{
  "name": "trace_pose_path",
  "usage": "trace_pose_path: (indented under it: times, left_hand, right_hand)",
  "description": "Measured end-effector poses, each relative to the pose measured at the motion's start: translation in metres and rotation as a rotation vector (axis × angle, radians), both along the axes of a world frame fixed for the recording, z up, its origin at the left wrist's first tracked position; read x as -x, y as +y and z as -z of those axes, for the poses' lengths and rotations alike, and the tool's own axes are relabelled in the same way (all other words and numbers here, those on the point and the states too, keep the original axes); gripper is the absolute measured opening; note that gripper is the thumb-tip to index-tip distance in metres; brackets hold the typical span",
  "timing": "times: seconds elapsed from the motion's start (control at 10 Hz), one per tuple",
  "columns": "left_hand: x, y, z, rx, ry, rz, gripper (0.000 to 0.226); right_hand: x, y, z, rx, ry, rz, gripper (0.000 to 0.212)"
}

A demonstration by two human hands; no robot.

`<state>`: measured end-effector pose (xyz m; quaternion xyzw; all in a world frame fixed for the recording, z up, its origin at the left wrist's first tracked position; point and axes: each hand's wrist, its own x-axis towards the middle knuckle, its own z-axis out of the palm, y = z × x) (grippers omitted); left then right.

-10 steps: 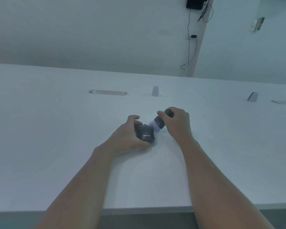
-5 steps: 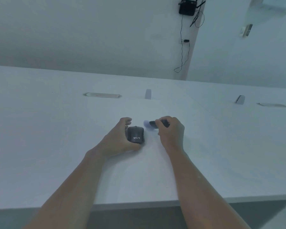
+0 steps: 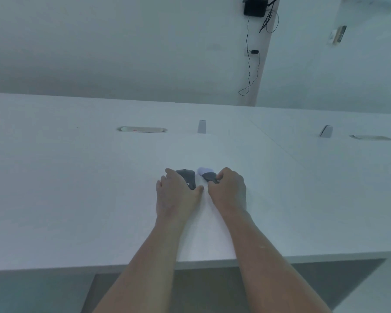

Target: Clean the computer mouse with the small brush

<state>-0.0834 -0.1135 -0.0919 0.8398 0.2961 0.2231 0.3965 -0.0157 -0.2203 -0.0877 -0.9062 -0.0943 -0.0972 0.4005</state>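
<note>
Head view: the dark mouse (image 3: pixel 188 177) is gripped on the white desk (image 3: pixel 77 188) by the left hand (image 3: pixel 175 195). At its 3 o'clock, the small brush (image 3: pixel 207 176) is pinched by the right hand (image 3: pixel 229 190), fingers (image 3: pixel 220 176) curled round the handle, pale bristles just beside the mouse.

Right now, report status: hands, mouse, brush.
Left hand grips mouse on table. Right hand pinches brush, bristles beside mouse. Nothing in the way.

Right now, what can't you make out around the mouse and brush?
Head view only:
- Mouse: near and left sides hidden under the left hand; printed logo partly covered.
- Brush: handle hidden inside the right hand.
- Bristle tip: blurred, so contact with the mouse is unclear.
- Dust on the mouse: too small to see.
</note>
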Motion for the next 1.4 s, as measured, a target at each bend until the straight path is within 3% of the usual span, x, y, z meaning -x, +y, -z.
trace_pose_path:
  times: [0.4,0.6,0.8,0.9,1.3,1.4]
  left_hand:
    - [-0.023,0.008,-0.019,0.185,-0.102,-0.038,0.018]
    - [-0.055,0.033,-0.015,0.161,-0.099,-0.089,0.026]
    - [-0.092,0.053,-0.016,0.168,-0.130,-0.148,0.051]
    - [-0.105,0.058,-0.015,0.163,-0.112,-0.159,0.030]
    - [-0.103,0.053,-0.016,0.114,-0.028,-0.071,0.042]
    - [-0.090,0.059,-0.016,0.034,0.024,0.003,0.072]
  right_hand:
    - [-0.016,0.011,-0.004,-0.007,-0.047,0.000,0.012]
    - [-0.049,0.024,-0.004,-0.051,-0.101,0.032,0.013]
    - [-0.091,0.039,-0.005,-0.046,-0.119,0.045,0.010]
    - [-0.106,0.048,-0.005,-0.024,-0.101,0.033,0.009]
    - [-0.107,0.049,-0.003,0.054,-0.021,-0.005,0.011]
    - [-0.102,0.046,-0.009,-0.061,0.023,0.023,0.031]
